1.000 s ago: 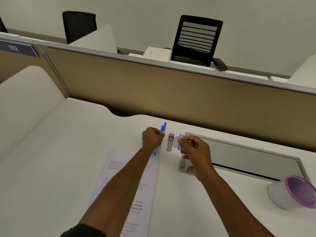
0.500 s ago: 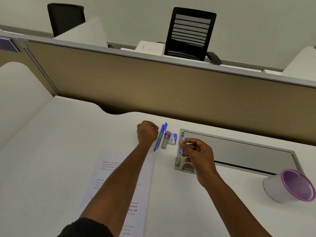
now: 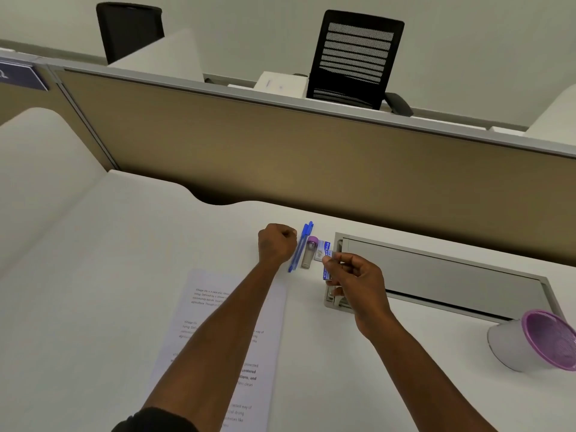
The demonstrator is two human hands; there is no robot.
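Note:
On the white desk [image 3: 93, 307] lie two blue pens [image 3: 300, 246] side by side, a small clear tube with a purple cap [image 3: 308, 252] and a small white-and-blue eraser [image 3: 321, 251]. My left hand [image 3: 276, 244] is a closed fist just left of the pens and holds nothing. My right hand [image 3: 355, 279] pinches a small blue-and-white packet [image 3: 326, 272] between thumb and fingers, just right of the eraser. A stapler [image 3: 335, 299] lies partly hidden under my right hand.
A printed sheet of paper [image 3: 218, 338] lies under my left forearm. A grey cable hatch [image 3: 436, 275] is set into the desk at right. A white cup with a purple rim [image 3: 530, 341] lies tipped at far right. A tan partition [image 3: 280, 151] bounds the desk behind.
My left hand let go of the blue pens, which now lie on the desk, and drew back a little to the left. My right hand still pinches the packet.

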